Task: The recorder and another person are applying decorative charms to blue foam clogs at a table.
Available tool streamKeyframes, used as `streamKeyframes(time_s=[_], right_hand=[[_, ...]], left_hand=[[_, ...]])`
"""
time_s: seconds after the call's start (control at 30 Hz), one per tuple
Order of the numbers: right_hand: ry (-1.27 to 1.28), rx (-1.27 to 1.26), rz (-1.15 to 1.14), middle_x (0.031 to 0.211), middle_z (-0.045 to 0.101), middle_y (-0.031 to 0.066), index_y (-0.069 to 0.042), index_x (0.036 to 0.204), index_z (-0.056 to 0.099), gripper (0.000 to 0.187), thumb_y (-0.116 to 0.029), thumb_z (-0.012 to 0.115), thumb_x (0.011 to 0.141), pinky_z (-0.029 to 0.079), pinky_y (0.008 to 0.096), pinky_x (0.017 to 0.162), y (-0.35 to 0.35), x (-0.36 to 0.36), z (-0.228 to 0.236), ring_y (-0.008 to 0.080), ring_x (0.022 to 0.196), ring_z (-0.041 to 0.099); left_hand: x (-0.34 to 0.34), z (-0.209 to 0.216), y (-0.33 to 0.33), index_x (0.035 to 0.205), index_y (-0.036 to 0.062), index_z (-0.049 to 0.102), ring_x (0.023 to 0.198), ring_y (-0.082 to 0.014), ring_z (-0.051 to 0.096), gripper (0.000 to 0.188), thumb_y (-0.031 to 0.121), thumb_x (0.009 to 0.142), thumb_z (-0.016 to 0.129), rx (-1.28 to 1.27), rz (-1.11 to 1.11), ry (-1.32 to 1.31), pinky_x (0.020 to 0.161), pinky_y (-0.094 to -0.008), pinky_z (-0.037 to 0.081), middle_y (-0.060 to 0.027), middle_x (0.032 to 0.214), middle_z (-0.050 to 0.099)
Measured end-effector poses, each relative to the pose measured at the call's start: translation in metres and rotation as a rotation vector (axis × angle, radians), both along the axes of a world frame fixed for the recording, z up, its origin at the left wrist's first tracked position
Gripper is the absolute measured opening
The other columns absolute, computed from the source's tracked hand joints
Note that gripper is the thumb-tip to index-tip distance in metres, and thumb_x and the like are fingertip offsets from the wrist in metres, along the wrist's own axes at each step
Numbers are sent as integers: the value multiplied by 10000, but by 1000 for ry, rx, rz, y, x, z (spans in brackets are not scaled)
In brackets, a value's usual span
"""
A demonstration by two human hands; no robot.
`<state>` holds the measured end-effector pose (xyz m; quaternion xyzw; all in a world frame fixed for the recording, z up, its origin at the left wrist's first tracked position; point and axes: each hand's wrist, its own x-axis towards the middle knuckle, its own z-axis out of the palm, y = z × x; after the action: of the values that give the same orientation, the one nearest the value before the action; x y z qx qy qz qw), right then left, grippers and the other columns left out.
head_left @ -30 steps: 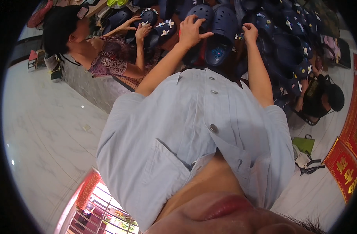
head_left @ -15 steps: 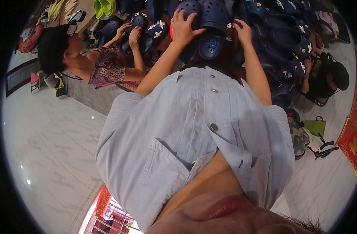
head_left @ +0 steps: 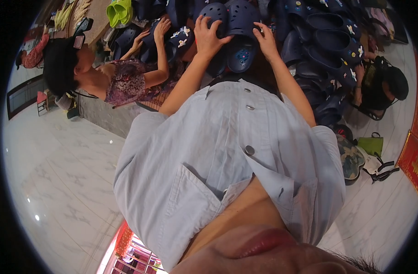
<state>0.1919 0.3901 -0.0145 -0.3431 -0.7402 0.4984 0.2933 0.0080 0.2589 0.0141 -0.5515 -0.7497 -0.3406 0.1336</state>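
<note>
In front of me two navy clogs with holes in their toes lie side by side, a left one (head_left: 214,13) and a right one (head_left: 242,19). My left hand (head_left: 210,40) rests on the left clog, fingers spread along its side and thumb reaching toward the heel of the pair. Beside the outer edge of the right clog, my right hand (head_left: 267,42) has its thumb and forefinger drawn together, with a tiny pale thing at the tips that I cannot make out. Below the pair lies another navy clog (head_left: 242,58) with a blue patterned insole.
More navy clogs (head_left: 330,42) with colourful charms are heaped on the right. At the left a co-worker (head_left: 131,78) handles a clog with white charms (head_left: 180,37) nearby. Lime green clogs (head_left: 119,13) sit farther back. Another person (head_left: 382,86) works at the far right.
My right hand has moved left, up to the right clog's edge. The clog pair and my left hand have shifted slightly left. The co-worker's hand at the left has lifted a little.
</note>
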Motion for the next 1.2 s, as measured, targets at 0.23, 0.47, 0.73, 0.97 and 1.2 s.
streamKeyframes(time_s=[0.23, 0.47, 0.73, 0.97, 1.2], right_hand=[[52, -5, 19, 1197, 521, 157, -96, 1207, 556, 362, -316, 552, 920, 347, 366, 998, -12, -4, -6, 305, 1173, 457], [128, 5, 78, 1257, 491, 159, -100, 1254, 546, 384, -289, 556, 919, 300, 359, 1047, -13, 14, -18, 290, 1234, 418], [-101, -571, -401, 896, 633, 92, -64, 1126, 575, 306, -112, 616, 826, 490, 305, 724, -3, 75, -147, 189, 843, 612], [-570, -329, -210, 916, 596, 108, -131, 1227, 498, 492, -63, 646, 764, 521, 361, 693, 12, 63, -203, 230, 816, 619], [-479, -365, -514, 1187, 470, 248, -149, 1329, 393, 527, -323, 569, 864, 445, 442, 910, 45, 5, -224, 376, 1062, 540]], left_hand=[[1, 7, -11, 1040, 120, 629, 1222, -403, 364, 605, 349, 524, 844, 26, -44, -13, 971, -511, 348, -162, 1159, 489], [7, 10, -11, 1059, 136, 614, 1212, -400, 384, 581, 244, 519, 802, -55, -33, -3, 968, -506, 348, -170, 1163, 482], [7, 7, -7, 1082, 128, 618, 1146, -369, 469, 576, 212, 535, 778, -120, 8, -85, 957, -464, 373, -167, 1208, 498], [4, 5, -10, 1075, 144, 612, 1107, -346, 487, 613, 227, 492, 783, -145, 25, -50, 923, -435, 383, -153, 1181, 501], [9, 7, -9, 1052, 134, 631, 1110, -337, 488, 606, 246, 477, 785, -154, 45, -83, 919, -430, 389, -153, 1179, 508]])
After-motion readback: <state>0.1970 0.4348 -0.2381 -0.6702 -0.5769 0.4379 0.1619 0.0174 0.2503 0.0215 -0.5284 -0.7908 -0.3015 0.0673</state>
